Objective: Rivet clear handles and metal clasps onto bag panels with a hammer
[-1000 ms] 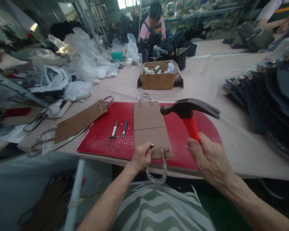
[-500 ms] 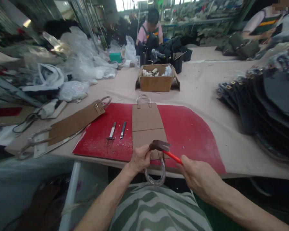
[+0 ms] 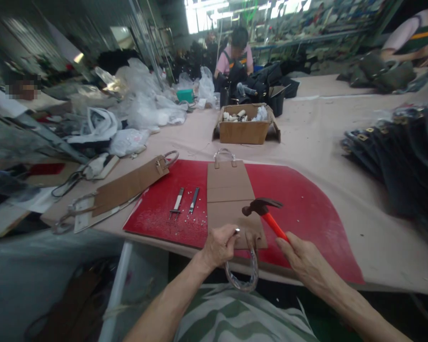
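Lifting clear, the hammer (image 3: 273,222) has come up from the left grip (image 3: 219,244), where its head lay 0.5 s ago, and that head now stands apart, to the right of the left grip and a little farther from the wearer. The right grip (image 3: 301,251) is wrapped firmly round the orange handle. The left grip is closed, pinching a small metal tool (image 3: 237,230) whose bright end shows again; its lower end is hidden. The brown panel (image 3: 230,190) lies under and beyond the left grip, its plastic-wrapped loop (image 3: 254,268) hanging just to the right, past the edge of the red board (image 3: 299,209). To the left of the left grip rest 2 slim tools (image 3: 178,199). Probably, 1 blow is over, with the tool kept in place.
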Available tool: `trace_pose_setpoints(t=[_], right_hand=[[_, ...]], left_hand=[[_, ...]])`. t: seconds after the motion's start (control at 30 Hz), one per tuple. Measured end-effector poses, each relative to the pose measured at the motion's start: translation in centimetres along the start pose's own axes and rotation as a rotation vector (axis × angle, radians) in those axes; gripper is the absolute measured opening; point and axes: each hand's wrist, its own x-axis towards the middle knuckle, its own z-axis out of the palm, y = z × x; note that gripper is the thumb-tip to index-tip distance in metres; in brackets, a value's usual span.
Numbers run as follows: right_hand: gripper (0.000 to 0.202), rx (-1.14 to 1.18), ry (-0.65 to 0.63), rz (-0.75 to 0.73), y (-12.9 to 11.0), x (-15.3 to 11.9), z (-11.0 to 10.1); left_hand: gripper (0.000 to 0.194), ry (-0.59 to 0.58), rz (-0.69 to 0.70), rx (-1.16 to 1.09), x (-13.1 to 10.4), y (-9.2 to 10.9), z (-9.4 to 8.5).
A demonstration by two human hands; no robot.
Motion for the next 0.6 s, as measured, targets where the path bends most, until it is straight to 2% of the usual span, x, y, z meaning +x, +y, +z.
trace_pose_setpoints(t=[0.1,0.23,0.3,0.4,0.5,0.57,0.6], right_hand=[[0.034,0.085,0.006,0.003,-0.9,0.9,0.3],[0.034,0.106,0.017,-0.054,-2.2,1.3,-1.0],[0.034,0.171,0.005,-0.021,-1.8,2.0,-1.4],[0.032,0.247,-0.017,0.142,0.9,3.4,-1.0],[0.027,0.010,0.083,0.234,3.9,4.7,-0.2],[0.025,-0.258,0.219,0.141,4.6,5.0,0.1],[0.025,-0.370,0.279,0.063,4.4,4.8,0.1]], left_hand=[[0.013,-0.006,0.001,-0.012,0.0,-0.1,0.1],[0.012,-0.022,-0.049,-0.036,0.1,0.0,0.1],[0.011,-0.017,-0.088,-0.041,0.3,0.0,0.0],[0.011,-0.006,-0.096,-0.032,0.3,0.1,-0.1],[0.013,-0.026,0.021,0.028,-0.1,0.3,0.0],[0.013,-0.042,0.056,0.026,-0.2,0.4,0.3],[0.013,-0.028,0.011,-0.020,-0.2,0.5,0.4]])
